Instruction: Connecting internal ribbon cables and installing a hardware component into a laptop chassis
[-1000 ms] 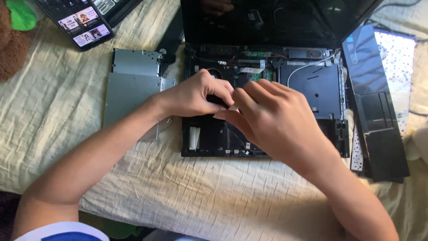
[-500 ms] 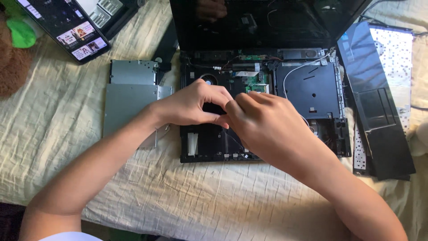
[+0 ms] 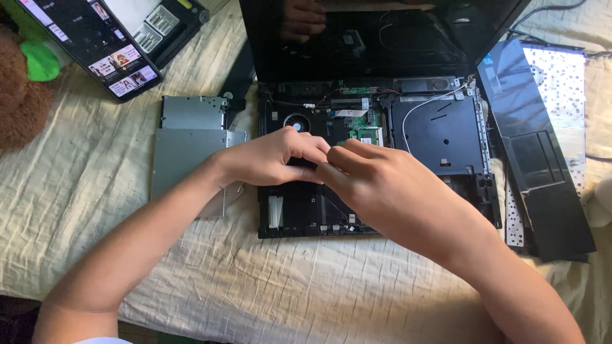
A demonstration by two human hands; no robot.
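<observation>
An opened black laptop (image 3: 440, 134) lies on a cream bedsheet with its keyboard cover off, showing the fan, a green circuit board and a white wire. My left hand (image 3: 271, 156) and my right hand (image 3: 382, 185) meet over the middle of the bare chassis, fingertips pinched together on some small part inside. The part itself is hidden under my fingers. The dark laptop screen (image 3: 376, 32) stands open at the back and mirrors a hand.
A grey metal drive and plate (image 3: 188, 137) lie left of the laptop. The removed black palm-rest panel (image 3: 542, 159) and a keyboard (image 3: 564, 83) lie to the right. A tablet with a lit screen (image 3: 95, 44) and a brown plush toy (image 3: 19, 102) are at upper left.
The view has shifted slightly, and the scene sits lower in the frame. Both hands stay pinched together over the laptop's middle, with little movement.
</observation>
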